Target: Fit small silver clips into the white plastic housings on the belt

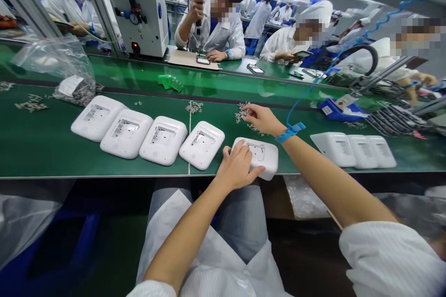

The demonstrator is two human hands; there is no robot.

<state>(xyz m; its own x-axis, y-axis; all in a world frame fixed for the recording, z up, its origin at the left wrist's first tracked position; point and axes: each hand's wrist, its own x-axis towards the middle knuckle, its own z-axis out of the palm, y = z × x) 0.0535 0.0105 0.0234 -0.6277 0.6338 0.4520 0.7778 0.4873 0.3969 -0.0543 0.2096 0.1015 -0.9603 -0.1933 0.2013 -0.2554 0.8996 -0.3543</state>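
Observation:
My left hand [239, 164] grips a white plastic housing [268, 153] at the table's front edge, fingers over its recessed face and thumb along the near side. Beyond it, my right hand [263, 118] reaches to a loose pile of small metal pieces [240, 115], its thumb and fingertips drawn together at the pile. Whatever lies between those fingertips is too small to make out. A blue wrist strap [291, 132] with a coiled cord circles my right wrist. To the left, several similar housings [202, 145] lie in a slanted row, recesses facing up.
Three more white housings [336, 149] lean together at the right. Another small metal pile [195, 106] and a clear bag of metal pieces [78, 90] are on the left. A blue tray [337, 110] stands at the right. Co-workers [223, 32] sit across the green bench.

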